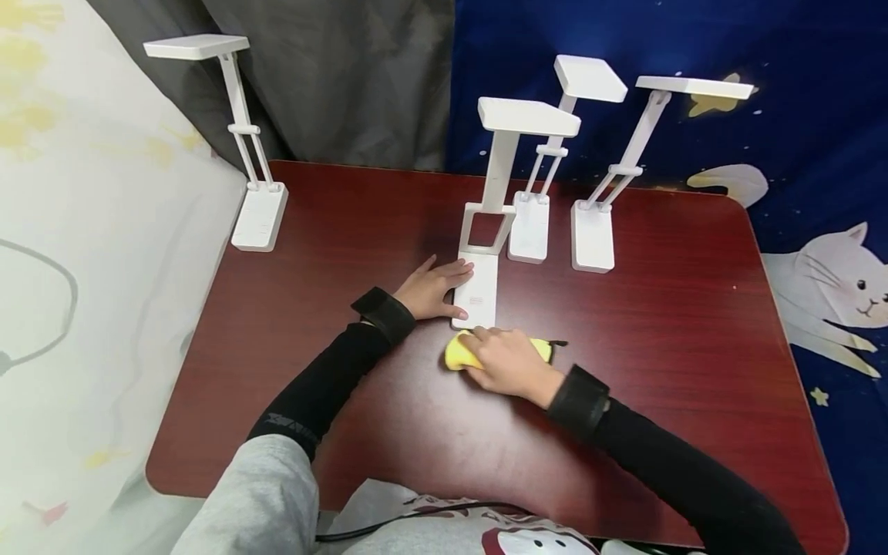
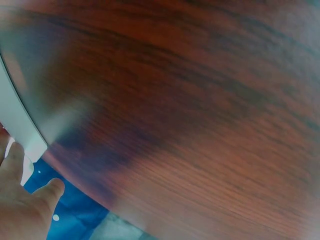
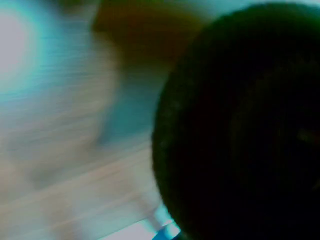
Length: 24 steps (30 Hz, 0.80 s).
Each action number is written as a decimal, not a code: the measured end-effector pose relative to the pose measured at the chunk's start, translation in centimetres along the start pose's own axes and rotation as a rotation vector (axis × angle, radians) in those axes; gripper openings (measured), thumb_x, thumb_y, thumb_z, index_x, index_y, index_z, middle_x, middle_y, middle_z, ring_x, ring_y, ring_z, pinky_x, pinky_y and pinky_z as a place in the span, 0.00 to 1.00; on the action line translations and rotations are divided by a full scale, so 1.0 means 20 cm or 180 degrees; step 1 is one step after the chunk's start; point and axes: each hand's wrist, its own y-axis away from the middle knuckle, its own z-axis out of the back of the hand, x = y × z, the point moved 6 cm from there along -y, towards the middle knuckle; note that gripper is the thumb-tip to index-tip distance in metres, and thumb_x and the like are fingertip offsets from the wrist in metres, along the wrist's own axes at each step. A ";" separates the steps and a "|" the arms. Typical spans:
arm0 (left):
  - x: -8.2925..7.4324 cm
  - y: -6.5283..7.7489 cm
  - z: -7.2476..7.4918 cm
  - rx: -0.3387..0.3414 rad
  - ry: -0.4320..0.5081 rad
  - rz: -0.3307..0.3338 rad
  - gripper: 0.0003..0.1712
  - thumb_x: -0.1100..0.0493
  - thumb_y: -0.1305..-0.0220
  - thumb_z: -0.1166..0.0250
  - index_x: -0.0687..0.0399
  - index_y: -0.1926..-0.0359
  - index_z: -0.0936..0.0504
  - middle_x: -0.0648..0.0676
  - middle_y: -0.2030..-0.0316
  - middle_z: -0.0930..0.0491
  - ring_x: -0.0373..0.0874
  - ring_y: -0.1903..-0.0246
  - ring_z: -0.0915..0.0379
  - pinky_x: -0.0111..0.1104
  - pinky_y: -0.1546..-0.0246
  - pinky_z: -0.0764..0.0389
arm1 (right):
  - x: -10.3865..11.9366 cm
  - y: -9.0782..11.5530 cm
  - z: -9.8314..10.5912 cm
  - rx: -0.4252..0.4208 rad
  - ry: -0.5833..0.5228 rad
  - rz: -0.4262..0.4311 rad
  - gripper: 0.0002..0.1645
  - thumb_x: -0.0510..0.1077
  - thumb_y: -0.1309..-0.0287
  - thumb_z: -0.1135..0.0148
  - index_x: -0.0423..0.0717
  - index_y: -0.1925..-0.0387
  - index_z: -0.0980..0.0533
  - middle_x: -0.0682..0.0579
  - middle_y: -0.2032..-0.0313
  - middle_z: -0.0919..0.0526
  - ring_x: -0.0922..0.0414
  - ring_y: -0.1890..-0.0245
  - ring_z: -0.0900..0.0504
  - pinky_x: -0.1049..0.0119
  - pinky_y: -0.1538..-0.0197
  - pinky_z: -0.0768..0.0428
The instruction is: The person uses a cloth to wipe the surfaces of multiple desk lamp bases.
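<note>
In the head view my left hand (image 1: 432, 291) rests its spread fingers and thumb on the base of a white desk lamp (image 1: 479, 289). The lamp stands unfolded, its flat head raised toward the back. Just in front of that base, my right hand (image 1: 509, 361) grips a soft yellow cloth (image 1: 459, 353) with a black tab at its right end; the palm hides its middle. Part of the left hand (image 2: 22, 205) shows beside the lamp's pale edge (image 2: 20, 115) in the left wrist view. A dark round shape and blur fill the right wrist view.
Two more white lamps, one behind (image 1: 529, 227) and one to the right (image 1: 593, 237), stand close to the handled one. Another lamp (image 1: 259, 218) stands at the table's far left corner. The reddish-brown table (image 1: 694, 331) has curtains along its back edge.
</note>
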 end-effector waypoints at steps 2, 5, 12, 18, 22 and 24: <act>0.00 -0.01 0.00 -0.0018 -0.0013 -0.0031 0.47 0.33 0.52 0.39 0.45 0.33 0.42 0.43 0.31 0.45 0.36 0.30 0.54 0.49 0.30 0.55 | 0.06 -0.08 -0.02 -0.0041 0.0072 0.0104 0.22 0.56 0.57 0.39 0.50 0.60 0.25 0.53 0.71 0.21 0.55 0.76 0.21 0.60 0.80 0.26; -0.01 -0.01 0.00 -0.0040 -0.0026 -0.0044 0.46 0.35 0.51 0.38 0.45 0.33 0.41 0.43 0.31 0.45 0.36 0.30 0.53 0.49 0.30 0.55 | 0.10 -0.16 -0.05 -0.0029 0.0219 0.0136 0.20 0.55 0.58 0.38 0.49 0.63 0.26 0.52 0.71 0.21 0.54 0.75 0.21 0.59 0.81 0.26; -0.01 0.00 0.00 -0.0061 -0.0066 -0.0003 0.45 0.36 0.51 0.37 0.45 0.33 0.41 0.43 0.31 0.45 0.36 0.30 0.53 0.49 0.30 0.54 | 0.03 -0.14 -0.07 0.0026 0.0305 -0.0001 0.22 0.55 0.57 0.39 0.49 0.60 0.26 0.48 0.64 0.18 0.53 0.73 0.19 0.59 0.80 0.24; -0.02 -0.02 0.01 -0.0005 -0.0048 -0.0007 0.48 0.32 0.52 0.39 0.45 0.33 0.42 0.43 0.31 0.46 0.36 0.30 0.54 0.49 0.30 0.56 | -0.03 -0.03 -0.06 0.0002 0.0267 -0.0055 0.23 0.55 0.58 0.38 0.50 0.58 0.25 0.51 0.69 0.20 0.54 0.77 0.21 0.60 0.82 0.27; -0.02 -0.02 0.01 0.0070 -0.0021 0.0038 0.49 0.32 0.53 0.38 0.46 0.33 0.42 0.44 0.31 0.46 0.36 0.30 0.55 0.48 0.29 0.57 | -0.09 0.04 -0.04 0.0019 0.0200 -0.0183 0.23 0.55 0.59 0.37 0.50 0.58 0.23 0.53 0.73 0.22 0.56 0.78 0.22 0.61 0.83 0.29; -0.01 -0.01 0.01 0.0100 -0.0012 0.0081 0.49 0.33 0.53 0.38 0.46 0.33 0.42 0.44 0.31 0.46 0.36 0.29 0.55 0.48 0.29 0.57 | -0.13 0.08 -0.04 0.0082 0.0176 -0.0254 0.24 0.55 0.59 0.37 0.50 0.57 0.23 0.54 0.73 0.23 0.56 0.77 0.23 0.61 0.83 0.29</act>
